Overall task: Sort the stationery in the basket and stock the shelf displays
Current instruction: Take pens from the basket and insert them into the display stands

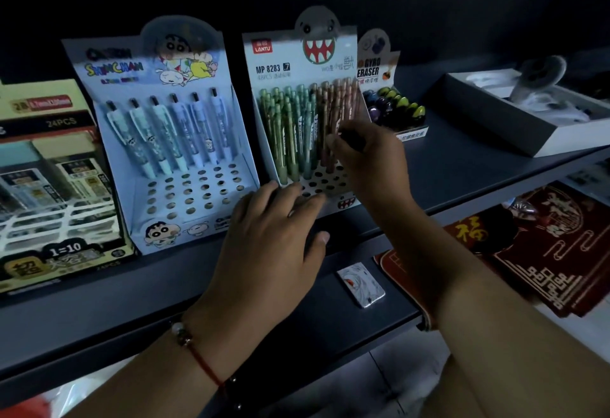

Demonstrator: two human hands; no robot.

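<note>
We steady the LANTU pencil display (298,110), mid-shelf (462,166) nr its front edge, w/ left hand (274,239) flat & fingers relaxed on the hole tray, while right hand (366,157) pinches a pinkish mechanical pencil (341,110) – we should drop it straight into a free hole, no forcing.

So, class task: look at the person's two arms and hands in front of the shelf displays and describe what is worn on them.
Both forearms are bare, with no sleeves in view and no gloves. The left hand has a thin red cord bracelet at the wrist, strung with a pale bead and some darker ones. The right hand shows no rings; a narrow band may sit at its wrist, but it is too dark to tell.
</note>
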